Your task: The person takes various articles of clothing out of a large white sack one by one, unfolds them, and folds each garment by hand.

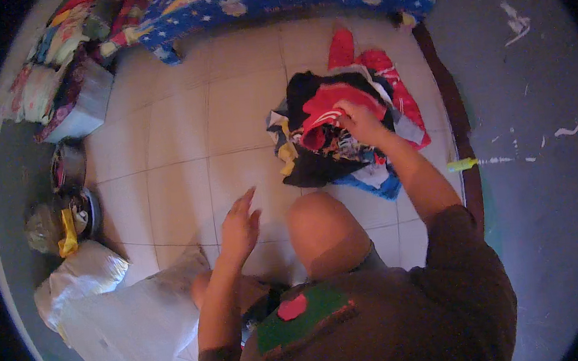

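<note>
A pile of clothes lies on the tiled floor in front of my right knee. Near its top is a red garment [346, 99] with white stripes, and my right hand [360, 121] has its fingers closed on it. Under the red piece spreads a black garment [308, 171] with a colourful print; blue, white and yellow cloth shows at the pile's edges. Long red clothing [402, 95] with white stripes reaches out on the far right side. My left hand [239, 227] is held over the floor left of my knee, fingers apart, holding nothing.
A large whitish sack [127, 320] stands at the lower left, by a pale plastic bag [85, 273]. Beyond them are a basin [93, 211], a box [84, 105] and stacked cloth. Blue starred fabric [275, 3] hangs along the far side. A yellow-green object [463, 164] is by the right wall.
</note>
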Motion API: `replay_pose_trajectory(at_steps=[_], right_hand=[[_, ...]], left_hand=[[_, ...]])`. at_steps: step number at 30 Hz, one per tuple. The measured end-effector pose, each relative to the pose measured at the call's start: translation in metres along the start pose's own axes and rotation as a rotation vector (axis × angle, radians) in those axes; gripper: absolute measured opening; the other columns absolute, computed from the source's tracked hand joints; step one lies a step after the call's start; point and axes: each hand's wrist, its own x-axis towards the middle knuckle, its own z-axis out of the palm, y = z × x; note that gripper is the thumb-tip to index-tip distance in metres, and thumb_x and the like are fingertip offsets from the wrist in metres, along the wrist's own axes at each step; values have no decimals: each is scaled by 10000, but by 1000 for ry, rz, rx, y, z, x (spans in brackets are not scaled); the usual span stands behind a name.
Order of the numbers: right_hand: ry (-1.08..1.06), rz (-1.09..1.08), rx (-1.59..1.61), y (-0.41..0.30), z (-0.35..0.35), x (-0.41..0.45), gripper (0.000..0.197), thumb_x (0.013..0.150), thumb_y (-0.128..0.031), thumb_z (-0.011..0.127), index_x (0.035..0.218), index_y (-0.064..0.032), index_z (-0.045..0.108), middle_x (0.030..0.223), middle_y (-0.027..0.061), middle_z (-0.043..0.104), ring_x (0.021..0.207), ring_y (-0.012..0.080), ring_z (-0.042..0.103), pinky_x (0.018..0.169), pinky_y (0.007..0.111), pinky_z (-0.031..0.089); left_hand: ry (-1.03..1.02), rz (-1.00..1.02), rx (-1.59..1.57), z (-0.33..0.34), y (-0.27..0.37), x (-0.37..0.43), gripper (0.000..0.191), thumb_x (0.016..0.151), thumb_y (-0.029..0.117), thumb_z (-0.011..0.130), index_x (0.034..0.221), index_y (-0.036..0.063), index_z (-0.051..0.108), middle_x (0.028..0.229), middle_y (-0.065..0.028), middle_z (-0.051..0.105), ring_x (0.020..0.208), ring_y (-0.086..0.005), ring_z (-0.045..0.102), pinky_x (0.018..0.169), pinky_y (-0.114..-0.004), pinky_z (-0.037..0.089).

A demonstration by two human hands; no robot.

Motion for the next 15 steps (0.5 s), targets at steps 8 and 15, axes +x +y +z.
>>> replay_pose_trajectory(at_steps=[8, 15], right_hand=[[2, -434, -59, -264, -124, 15, 154, 783, -131, 527, 878, -9, 529, 716, 76, 557, 621, 138, 528, 584, 262, 412], [315, -457, 20, -354, -103, -7, 232, 751, -243, 576, 762, -11, 568, 660, 157, 569, 620, 272, 577, 561, 328, 433]], left_hand=[[426, 283, -278, -26, 84, 33, 892, 635, 291, 699, 1306, 53, 161, 1323, -279, 122, 1181, -399, 271, 909, -405, 340], [758, 342, -136, -75, 130, -103, 750, 631, 243, 678, 1252, 64, 298, 1334, -268, 109, 1235, -412, 132, 989, -468, 150]])
